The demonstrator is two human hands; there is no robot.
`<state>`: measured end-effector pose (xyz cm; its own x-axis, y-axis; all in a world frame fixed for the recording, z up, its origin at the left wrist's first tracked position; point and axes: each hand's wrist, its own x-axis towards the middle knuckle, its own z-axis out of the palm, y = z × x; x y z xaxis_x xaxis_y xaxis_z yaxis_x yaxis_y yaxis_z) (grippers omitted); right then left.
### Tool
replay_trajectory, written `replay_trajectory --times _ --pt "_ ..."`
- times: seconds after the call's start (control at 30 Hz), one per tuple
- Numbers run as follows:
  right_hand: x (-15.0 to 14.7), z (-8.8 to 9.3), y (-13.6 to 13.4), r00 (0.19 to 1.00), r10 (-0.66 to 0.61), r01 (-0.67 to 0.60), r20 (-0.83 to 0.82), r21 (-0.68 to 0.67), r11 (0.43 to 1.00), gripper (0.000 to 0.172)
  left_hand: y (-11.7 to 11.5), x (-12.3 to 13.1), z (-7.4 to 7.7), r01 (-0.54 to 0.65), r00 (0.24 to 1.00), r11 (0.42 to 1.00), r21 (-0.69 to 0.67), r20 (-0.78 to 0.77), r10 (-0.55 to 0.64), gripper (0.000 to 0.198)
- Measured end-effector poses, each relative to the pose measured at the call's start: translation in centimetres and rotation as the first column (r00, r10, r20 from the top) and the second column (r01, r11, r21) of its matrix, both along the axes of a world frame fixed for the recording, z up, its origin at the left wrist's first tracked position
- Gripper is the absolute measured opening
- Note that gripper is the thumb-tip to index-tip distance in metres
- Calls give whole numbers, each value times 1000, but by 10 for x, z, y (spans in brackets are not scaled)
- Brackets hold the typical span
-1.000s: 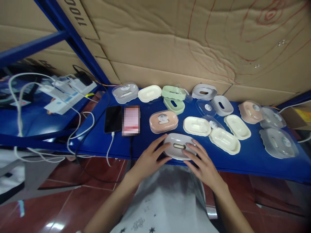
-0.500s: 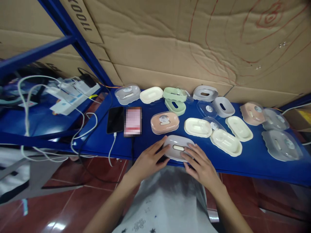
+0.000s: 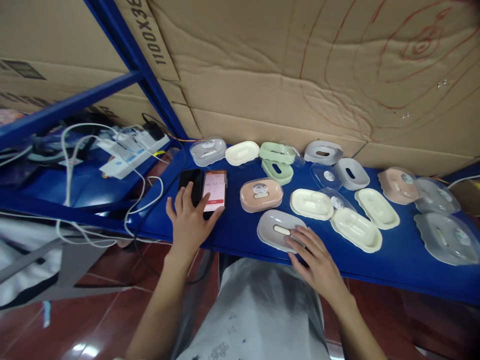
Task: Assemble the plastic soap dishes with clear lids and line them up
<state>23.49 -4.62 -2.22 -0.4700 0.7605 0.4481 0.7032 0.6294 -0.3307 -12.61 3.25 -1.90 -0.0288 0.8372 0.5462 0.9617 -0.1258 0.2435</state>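
My left hand [image 3: 189,220] is spread over two phones, fingers apart. Its index finger and thumb reach onto the phone with a lit pink timer screen [image 3: 215,182], and its other fingers overlap a dark-screened phone [image 3: 190,175]. A grey oval plastic box, like a soap box [image 3: 270,226], lies at the table's front edge with a pale strip in its middle slot. My right hand [image 3: 313,255] grips its right end, fingertips on top and thumb at the near edge. Behind it sits a pink soap box [image 3: 262,200] with a clear, labelled lid.
Cream trays [image 3: 311,202], green parts [image 3: 276,152], grey parts [image 3: 352,172] and clear-lidded boxes [image 3: 446,237] are spread across the blue table [image 3: 240,240]. On the left, a white power strip [image 3: 129,157] trails cables. Cardboard [image 3: 262,75] stands behind.
My left hand has let go of the grey soap box and moved left onto the phones. My right hand stays on the box. The view has shifted slightly.
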Motion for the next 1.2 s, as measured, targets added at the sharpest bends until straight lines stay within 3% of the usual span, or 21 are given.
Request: replay_trajectory --times 0.27,0.33,0.4,0.5,0.6,0.67,0.83,0.97,1.1,1.2 --pt "0 -2 0 1000 -26 26 12 -8 1000 51 -5 -3 1 -28 999 999 39 -15 28 35" --pt "0 -2 0 1000 -25 25 3 -12 1000 51 -10 2 6 52 998 997 55 39 -54 41" --pt "1 -2 1 1000 -16 16 -5 -21 1000 50 -19 16 12 229 966 972 48 108 -233 46" --pt "2 -1 1 1000 1 -2 -23 -33 999 48 -35 47 16 570 813 821 -33 166 -558 51" --pt "2 0 0 1000 13 -14 -27 -42 999 47 -44 76 10 735 676 674 -75 158 -720 54" --pt "2 0 -1 1000 16 -17 -26 -43 999 47 -44 87 2 756 654 651 -73 144 -743 50" --pt "9 3 -2 999 -2 -1 -39 -64 998 50 -37 89 -8 739 671 670 -60 154 -726 32" --pt "35 4 1 984 -163 163 -70 -14 987 50 -38 87 -6 728 679 685 -34 180 -712 28" --pt "62 3 10 936 -349 351 -36 142 926 46 -40 88 -5 720 684 693 -18 186 -706 27" --pt "73 3 23 852 -523 515 -16 200 834 55 -40 89 -5 725 675 689 -13 211 -707 26"
